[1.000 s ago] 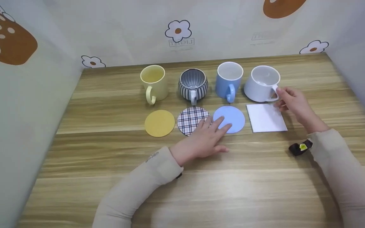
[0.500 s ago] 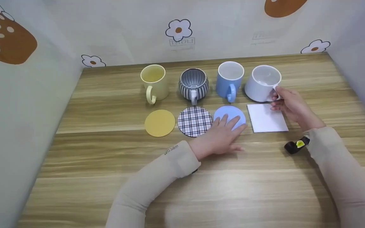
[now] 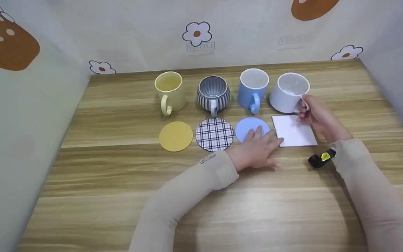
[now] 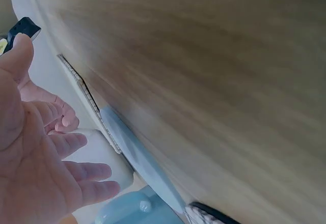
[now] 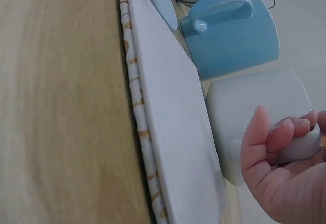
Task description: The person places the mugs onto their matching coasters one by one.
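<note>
My right hand (image 3: 322,113) grips the handle of a white mug (image 3: 287,92), its fingers curled through the loop in the right wrist view. The mug stands just behind a white square coaster (image 3: 297,134). With fingers spread, my left hand (image 3: 257,150) is over the front of a round blue coaster (image 3: 248,125), its fingertips reaching the square coaster's left edge. In the left wrist view its palm (image 4: 30,173) faces the camera and holds nothing. To the left lie a plaid round coaster (image 3: 214,134) and a yellow round coaster (image 3: 176,136).
Left of the white mug stand a blue mug (image 3: 248,94), a grey-striped mug (image 3: 205,99) and a yellow mug (image 3: 177,98), handles toward me. A patterned wall (image 3: 145,38) rises behind the wooden table (image 3: 100,175). A black wrist camera (image 3: 316,161) hangs under my right sleeve.
My left hand has moved right, from over the plaid and blue coasters to between the blue and square ones. My right fingers have curled further round the white mug's handle. The mugs stay put.
</note>
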Demonstrator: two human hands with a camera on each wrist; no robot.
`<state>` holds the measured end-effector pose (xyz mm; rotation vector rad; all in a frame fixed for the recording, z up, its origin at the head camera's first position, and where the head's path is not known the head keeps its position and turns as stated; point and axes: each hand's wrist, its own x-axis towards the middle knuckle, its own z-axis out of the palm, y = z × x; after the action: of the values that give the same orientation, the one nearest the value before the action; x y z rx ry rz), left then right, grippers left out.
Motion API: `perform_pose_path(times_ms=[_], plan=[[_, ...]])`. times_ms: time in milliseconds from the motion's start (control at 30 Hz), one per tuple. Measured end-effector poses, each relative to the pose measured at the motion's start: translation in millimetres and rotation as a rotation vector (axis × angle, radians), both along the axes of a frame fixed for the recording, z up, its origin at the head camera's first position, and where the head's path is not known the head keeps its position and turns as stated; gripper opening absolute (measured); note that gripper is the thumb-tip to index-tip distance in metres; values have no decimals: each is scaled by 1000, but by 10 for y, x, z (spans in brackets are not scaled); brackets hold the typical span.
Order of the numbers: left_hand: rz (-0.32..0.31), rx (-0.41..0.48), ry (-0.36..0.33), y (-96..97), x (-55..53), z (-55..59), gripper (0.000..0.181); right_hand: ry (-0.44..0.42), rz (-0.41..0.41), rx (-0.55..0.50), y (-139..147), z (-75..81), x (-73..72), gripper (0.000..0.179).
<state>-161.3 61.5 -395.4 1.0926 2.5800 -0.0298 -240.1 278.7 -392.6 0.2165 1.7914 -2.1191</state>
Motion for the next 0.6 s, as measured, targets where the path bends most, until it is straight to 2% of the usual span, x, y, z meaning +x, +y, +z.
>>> perform_pose_path(times_ms=[167,333,600], plan=[[-18,-84,29,141,26,-22,79,7,-12,-20,-1,-15,11,38],[23,-185,62,234,67,-36,81,35,-12,-26,-10,-26,15,37],[79,-203,49,262,79,-54,81,53,9,-35,-1,-31,16,36]])
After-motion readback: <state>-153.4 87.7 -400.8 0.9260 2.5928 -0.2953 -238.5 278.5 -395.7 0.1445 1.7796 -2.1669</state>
